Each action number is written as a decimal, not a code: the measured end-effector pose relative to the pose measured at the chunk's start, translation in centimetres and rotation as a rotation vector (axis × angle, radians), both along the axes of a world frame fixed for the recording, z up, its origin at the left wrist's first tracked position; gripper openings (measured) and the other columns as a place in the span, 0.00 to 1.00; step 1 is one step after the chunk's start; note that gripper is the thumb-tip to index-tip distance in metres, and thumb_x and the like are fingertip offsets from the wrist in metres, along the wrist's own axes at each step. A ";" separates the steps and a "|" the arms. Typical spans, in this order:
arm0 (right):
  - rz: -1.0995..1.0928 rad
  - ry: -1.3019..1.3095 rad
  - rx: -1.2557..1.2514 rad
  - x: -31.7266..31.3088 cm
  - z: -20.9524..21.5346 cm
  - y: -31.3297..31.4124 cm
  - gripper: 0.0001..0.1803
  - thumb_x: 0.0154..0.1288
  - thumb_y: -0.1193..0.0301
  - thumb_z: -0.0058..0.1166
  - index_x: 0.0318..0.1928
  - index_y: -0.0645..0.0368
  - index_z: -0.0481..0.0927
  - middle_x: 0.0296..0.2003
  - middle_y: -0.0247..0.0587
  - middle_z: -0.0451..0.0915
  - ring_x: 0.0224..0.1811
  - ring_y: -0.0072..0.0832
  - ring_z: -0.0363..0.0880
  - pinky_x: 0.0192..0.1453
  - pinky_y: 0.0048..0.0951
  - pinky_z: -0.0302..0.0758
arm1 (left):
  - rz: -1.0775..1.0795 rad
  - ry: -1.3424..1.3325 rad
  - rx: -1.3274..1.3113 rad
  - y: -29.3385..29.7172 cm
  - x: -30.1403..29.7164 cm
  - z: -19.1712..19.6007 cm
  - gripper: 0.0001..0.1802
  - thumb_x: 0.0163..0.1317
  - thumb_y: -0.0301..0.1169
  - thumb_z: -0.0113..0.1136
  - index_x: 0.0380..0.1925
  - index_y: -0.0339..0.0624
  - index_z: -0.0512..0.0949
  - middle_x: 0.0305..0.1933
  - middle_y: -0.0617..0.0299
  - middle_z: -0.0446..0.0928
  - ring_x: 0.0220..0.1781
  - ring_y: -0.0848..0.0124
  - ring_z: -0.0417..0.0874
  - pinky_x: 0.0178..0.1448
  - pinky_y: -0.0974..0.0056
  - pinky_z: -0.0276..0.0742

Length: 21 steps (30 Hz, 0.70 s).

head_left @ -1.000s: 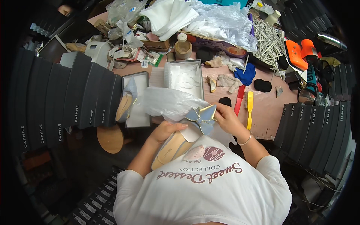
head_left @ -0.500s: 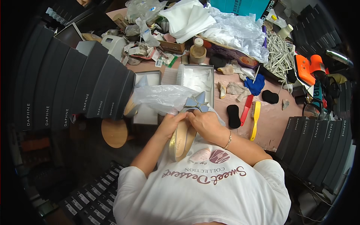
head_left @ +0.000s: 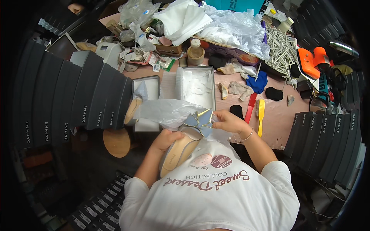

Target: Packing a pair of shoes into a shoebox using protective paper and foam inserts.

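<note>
My left hand is closed round the side of a mule shoe with a beige insole, held tilted in front of my shirt. On its toe sits a large grey-blue bow edged in gold. The fingers of my right hand pinch the bow's right edge. A thin translucent plastic bag lies just beyond the shoe and partly behind it. The matching shoe, blue at the toe, rests in a grey box part to the left.
An open shoe box with white paper stands on the pink table. A red brush, a yellow brush, black pads and a blue cloth lie to the right. Dark shoe boxes line both sides.
My right hand has moved from the shoe's opening to the bow's right edge. The shoe has turned so its bow and insole show more fully. My left hand has slid lower along its side.
</note>
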State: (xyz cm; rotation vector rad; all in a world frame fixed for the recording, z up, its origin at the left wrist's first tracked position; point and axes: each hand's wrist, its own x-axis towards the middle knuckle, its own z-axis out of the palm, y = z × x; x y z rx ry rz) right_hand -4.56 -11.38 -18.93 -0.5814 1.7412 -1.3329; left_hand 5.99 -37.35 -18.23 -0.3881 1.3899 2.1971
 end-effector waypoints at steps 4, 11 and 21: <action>-0.181 -0.034 -0.032 0.9 -0.3 -0.1 0.13 0.63 0.77 0.53 0.47 0.67 0.76 0.31 0.28 0.77 0.34 0.17 0.70 0.43 0.24 0.73 | 0.022 0.000 -0.013 0.9 -0.4 0.7 0.31 0.53 0.19 0.50 0.62 0.32 0.64 0.58 0.56 0.72 0.58 0.69 0.73 0.61 0.66 0.68; -0.345 0.368 0.027 1.4 1.0 0.6 0.15 0.61 0.77 0.53 0.49 0.64 0.76 0.40 0.39 0.79 0.44 0.28 0.76 0.52 0.29 0.70 | -0.028 0.065 -0.041 1.4 -0.7 0.6 0.28 0.57 0.21 0.48 0.61 0.34 0.66 0.57 0.58 0.73 0.56 0.72 0.74 0.59 0.67 0.70; 0.103 0.891 0.067 1.6 5.3 -3.1 0.19 0.55 0.69 0.61 0.48 0.59 0.78 0.46 0.42 0.77 0.54 0.41 0.72 0.62 0.42 0.64 | -0.236 0.073 -0.333 0.9 -0.2 0.2 0.25 0.56 0.22 0.48 0.57 0.34 0.71 0.55 0.61 0.72 0.55 0.73 0.72 0.59 0.68 0.68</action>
